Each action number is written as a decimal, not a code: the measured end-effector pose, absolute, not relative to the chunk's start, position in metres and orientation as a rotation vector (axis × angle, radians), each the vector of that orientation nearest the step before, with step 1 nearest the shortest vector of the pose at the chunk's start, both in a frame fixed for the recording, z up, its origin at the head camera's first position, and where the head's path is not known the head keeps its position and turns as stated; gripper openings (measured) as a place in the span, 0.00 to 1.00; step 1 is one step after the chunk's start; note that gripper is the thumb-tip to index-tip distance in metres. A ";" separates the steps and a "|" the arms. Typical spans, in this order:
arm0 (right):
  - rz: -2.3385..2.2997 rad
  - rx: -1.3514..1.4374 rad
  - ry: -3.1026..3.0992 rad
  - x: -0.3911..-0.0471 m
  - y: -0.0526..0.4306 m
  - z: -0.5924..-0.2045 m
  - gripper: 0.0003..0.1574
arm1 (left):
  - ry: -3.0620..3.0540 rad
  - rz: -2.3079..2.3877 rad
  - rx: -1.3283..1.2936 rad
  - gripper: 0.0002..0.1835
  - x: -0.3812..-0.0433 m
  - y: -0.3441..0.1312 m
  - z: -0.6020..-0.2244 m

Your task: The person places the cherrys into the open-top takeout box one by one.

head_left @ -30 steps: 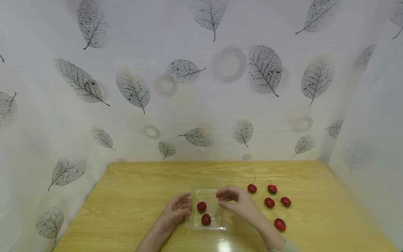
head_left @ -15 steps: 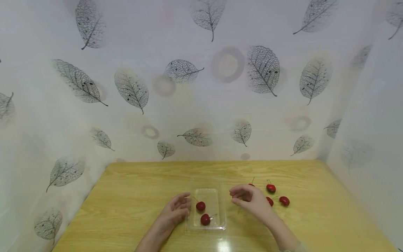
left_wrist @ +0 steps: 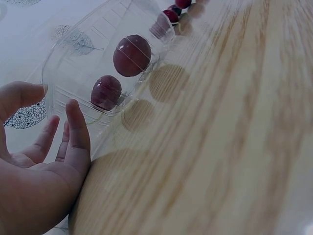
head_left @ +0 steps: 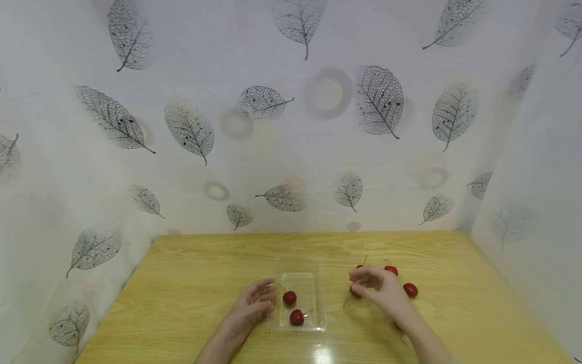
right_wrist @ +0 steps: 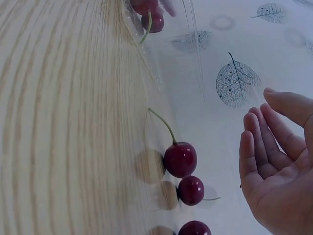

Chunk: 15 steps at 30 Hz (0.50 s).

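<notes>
Hovering nr loose cherries (head_left: 410, 289) on wood-grain table (head_left: 191, 273), R hand (head_left: 383, 291) is empty, thumb & fingers apart. L hand (head_left: 251, 307), fingers loosely spread, is by L side of clear plastic box (head_left: 305, 287); can't tell if touching. 2 stemmed cherries (head_left: 297, 317) lie in box, in its near half.

The left hand (head_left: 253, 302) is bare, with slender, round-tipped fingers (left_wrist: 77, 127) and, behind them, a bare left forearm (head_left: 221, 343). The right hand (head_left: 381, 292) is bare too, its fingers similarly slim; well behind them, beyond the right forearm (head_left: 420, 331), shows a sliver of pale sleeve (head_left: 454, 360).
</notes>
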State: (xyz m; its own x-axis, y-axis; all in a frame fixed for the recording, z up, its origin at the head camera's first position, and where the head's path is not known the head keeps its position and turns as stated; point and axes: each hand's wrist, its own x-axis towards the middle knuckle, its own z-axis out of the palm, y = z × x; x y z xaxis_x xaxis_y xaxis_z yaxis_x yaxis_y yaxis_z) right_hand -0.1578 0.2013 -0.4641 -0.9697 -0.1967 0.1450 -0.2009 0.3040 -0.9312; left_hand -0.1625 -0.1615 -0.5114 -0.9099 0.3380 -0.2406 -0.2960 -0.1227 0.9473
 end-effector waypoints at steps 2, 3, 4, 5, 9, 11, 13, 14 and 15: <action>1.811 0.335 -2.559 -0.156 0.205 -0.463 0.18 | 1.742 2.080 0.049 0.38 -0.163 -0.161 -0.512; 1.808 0.315 -2.568 -0.155 0.207 -0.462 0.18 | 1.740 2.081 0.049 0.38 -0.163 -0.161 -0.512; 1.810 0.291 -2.574 -0.155 0.208 -0.462 0.18 | 1.739 2.083 0.049 0.39 -0.163 -0.161 -0.512; 1.807 0.276 -2.579 -0.154 0.210 -0.462 0.18 | 1.739 2.084 0.049 0.39 -0.163 -0.161 -0.512; 1.801 0.225 -2.581 -0.151 0.217 -0.462 0.18 | 1.736 2.093 0.056 0.39 -0.163 -0.161 -0.512; 1.795 0.201 -2.576 -0.150 0.220 -0.463 0.19 | 1.731 2.096 0.060 0.39 -0.163 -0.161 -0.512; 1.789 0.180 -2.571 -0.148 0.222 -0.464 0.19 | 1.724 2.099 0.066 0.38 -0.163 -0.161 -0.512; 1.783 0.171 -2.569 -0.147 0.224 -0.464 0.20 | 1.722 2.099 0.067 0.38 -0.163 -0.160 -0.512; 1.773 0.165 -2.572 -0.146 0.226 -0.465 0.20 | 1.720 2.099 0.066 0.38 -0.163 -0.160 -0.512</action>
State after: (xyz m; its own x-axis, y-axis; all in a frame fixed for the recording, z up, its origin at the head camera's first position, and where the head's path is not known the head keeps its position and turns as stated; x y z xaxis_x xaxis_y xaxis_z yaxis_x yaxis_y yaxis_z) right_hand -0.1465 0.2257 -0.4649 -0.9943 -0.0791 0.0709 -0.0944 0.3522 -0.9312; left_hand -0.1628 -0.1604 -0.5119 -0.9090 0.3498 -0.2268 -0.2911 -0.1431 0.9459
